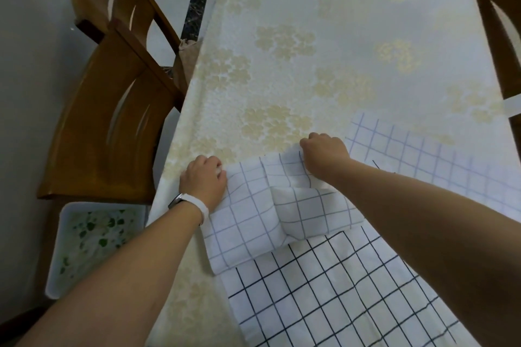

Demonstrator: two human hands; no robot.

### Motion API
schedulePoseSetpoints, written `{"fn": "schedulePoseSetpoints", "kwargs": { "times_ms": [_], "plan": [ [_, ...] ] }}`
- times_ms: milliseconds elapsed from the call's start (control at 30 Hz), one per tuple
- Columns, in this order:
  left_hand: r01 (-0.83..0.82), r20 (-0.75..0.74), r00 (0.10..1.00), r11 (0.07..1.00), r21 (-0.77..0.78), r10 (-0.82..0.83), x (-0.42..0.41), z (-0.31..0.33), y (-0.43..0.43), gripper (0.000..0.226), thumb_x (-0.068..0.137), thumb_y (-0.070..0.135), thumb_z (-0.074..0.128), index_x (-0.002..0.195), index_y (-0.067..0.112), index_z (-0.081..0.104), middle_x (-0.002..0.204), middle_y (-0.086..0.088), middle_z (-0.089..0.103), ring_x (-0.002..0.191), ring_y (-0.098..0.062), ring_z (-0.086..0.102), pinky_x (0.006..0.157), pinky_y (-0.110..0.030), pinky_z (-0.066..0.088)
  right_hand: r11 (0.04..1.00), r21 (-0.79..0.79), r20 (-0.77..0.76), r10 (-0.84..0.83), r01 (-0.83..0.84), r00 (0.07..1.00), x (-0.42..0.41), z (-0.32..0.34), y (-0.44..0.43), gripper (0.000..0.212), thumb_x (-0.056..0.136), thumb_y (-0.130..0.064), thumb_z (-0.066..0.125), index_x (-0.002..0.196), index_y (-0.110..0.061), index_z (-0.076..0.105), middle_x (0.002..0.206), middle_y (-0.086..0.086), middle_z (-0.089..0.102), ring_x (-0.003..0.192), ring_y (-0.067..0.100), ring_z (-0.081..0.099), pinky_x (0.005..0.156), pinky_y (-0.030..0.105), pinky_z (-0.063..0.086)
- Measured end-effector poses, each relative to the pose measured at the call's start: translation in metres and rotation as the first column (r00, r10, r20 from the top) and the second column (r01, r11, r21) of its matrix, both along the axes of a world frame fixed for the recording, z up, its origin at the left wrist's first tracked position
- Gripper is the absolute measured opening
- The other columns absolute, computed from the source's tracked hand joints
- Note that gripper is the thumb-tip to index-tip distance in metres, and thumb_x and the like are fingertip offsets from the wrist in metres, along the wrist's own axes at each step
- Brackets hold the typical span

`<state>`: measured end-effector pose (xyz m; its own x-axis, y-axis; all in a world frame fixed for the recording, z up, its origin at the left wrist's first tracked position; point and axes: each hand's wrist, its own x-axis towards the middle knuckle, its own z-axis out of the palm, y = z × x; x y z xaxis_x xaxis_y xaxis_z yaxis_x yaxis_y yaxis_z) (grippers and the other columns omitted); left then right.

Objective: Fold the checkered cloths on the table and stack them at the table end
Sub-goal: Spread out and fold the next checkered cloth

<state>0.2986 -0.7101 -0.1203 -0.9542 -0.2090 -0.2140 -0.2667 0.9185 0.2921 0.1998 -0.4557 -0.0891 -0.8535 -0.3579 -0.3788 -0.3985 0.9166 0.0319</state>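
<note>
Nearest the body, a black-checked cloth lies flat on the table, its far edge overlapped by the blue-checked cloth now being folded. Curled fingers pinch that cloth's far edge — the left hand at the left corner, the right hand further along. A loose flap puckers between them, so the hands should draw apart until the edge runs taut, match the grid lines, then press the crease. Beyond the right hand a second blue-checked cloth waits flat — farther still lies the table end for stacking.

wooden chairs, pale floor, white bin
</note>
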Motion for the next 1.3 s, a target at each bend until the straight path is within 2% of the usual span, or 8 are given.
{"fn": "schedulePoseSetpoints", "kwargs": {
  "times_ms": [200,333,533,600,733,867,1000,1300],
  "plan": [
    [-0.034,-0.077,0.996,0.998,0.050,0.038,0.012,0.012,0.007,0.026,0.091,0.027,0.054,0.113,0.015,0.062,0.122,-0.007,0.051,0.108,-0.027,0.049,0.091,-0.040,0.043,0.992,-0.124,-0.029,-0.036,0.032,0.999,0.009,0.011,0.005,0.020,0.090,-0.013,0.046,0.109,-0.011,0.053,0.101,0.007,0.052,0.089,0.025,0.045,0.071,0.034,0.035],
    [-0.041,-0.097,0.994,0.984,0.171,0.058,0.042,0.029,0.021,0.022,0.091,0.023,0.053,0.110,0.016,0.061,0.121,-0.002,0.050,0.110,-0.022,0.048,0.093,-0.041,0.044,0.975,-0.216,-0.017,-0.058,0.053,0.998,0.033,0.021,0.020,0.027,0.092,-0.020,0.048,0.117,-0.012,0.055,0.114,0.008,0.056,0.101,0.028,0.051,0.076,0.037,0.045],
    [-0.153,-0.038,0.985,0.945,0.289,0.171,0.114,0.038,0.041,0.020,0.092,0.022,0.054,0.111,0.020,0.061,0.114,0.004,0.050,0.103,-0.015,0.051,0.090,-0.034,0.048,0.925,-0.329,0.047,-0.187,0.192,0.981,0.083,0.024,0.063,0.036,0.095,-0.028,0.049,0.128,-0.017,0.054,0.129,0.004,0.053,0.112,0.026,0.051,0.083,0.037,0.046],
    [-0.059,-0.058,0.996,0.975,0.216,0.073,0.139,0.035,0.045,0.021,0.091,0.024,0.055,0.110,0.019,0.062,0.111,0.003,0.053,0.100,-0.015,0.053,0.087,-0.033,0.049,0.929,-0.340,0.026,-0.145,0.145,0.989,0.098,0.025,0.076,0.036,0.094,-0.027,0.051,0.128,-0.015,0.055,0.128,0.005,0.054,0.111,0.027,0.051,0.084,0.038,0.048],
    [0.188,-0.037,0.981,0.982,-0.016,-0.188,0.171,0.026,0.056,0.023,0.082,0.033,0.057,0.101,0.022,0.064,0.096,0.003,0.059,0.082,-0.017,0.057,0.068,-0.034,0.053,0.956,-0.214,-0.079,0.188,-0.201,0.979,0.130,0.018,0.091,0.034,0.090,-0.024,0.049,0.121,-0.014,0.058,0.117,0.007,0.058,0.100,0.025,0.054,0.082,0.040,0.049],
    [0.291,0.060,0.957,0.946,-0.141,-0.285,0.178,0.018,0.063,0.023,0.073,0.033,0.069,0.092,0.023,0.063,0.087,0.003,0.058,0.074,-0.018,0.056,0.060,-0.033,0.051,0.927,-0.108,-0.021,0.358,-0.358,0.933,0.150,0.003,0.094,0.038,0.087,-0.024,0.051,0.124,-0.015,0.053,0.121,0.007,0.055,0.108,0.028,0.054,0.089,0.042,0.047],
    [0.325,0.078,0.946,0.927,-0.188,-0.316,0.178,0.011,0.063,0.019,0.071,0.028,0.070,0.087,0.021,0.061,0.083,0.001,0.058,0.073,-0.021,0.057,0.058,-0.031,0.048,0.916,-0.042,0.000,0.399,-0.399,0.917,0.153,-0.007,0.093,0.038,0.087,-0.019,0.053,0.124,-0.014,0.052,0.116,0.007,0.055,0.102,0.029,0.055,0.084,0.039,0.046],
    [0.362,0.039,0.931,0.907,-0.213,-0.363,0.170,0.009,0.062,0.017,0.069,0.013,0.075,0.074,0.018,0.059,0.071,-0.001,0.056,0.062,-0.022,0.053,0.049,-0.030,0.040,0.925,-0.026,0.006,0.380,-0.379,0.925,0.150,-0.011,0.087,0.030,0.086,-0.013,0.053,0.116,-0.015,0.052,0.106,0.005,0.057,0.094,0.027,0.057,0.078,0.036,0.043]
  ]
}}
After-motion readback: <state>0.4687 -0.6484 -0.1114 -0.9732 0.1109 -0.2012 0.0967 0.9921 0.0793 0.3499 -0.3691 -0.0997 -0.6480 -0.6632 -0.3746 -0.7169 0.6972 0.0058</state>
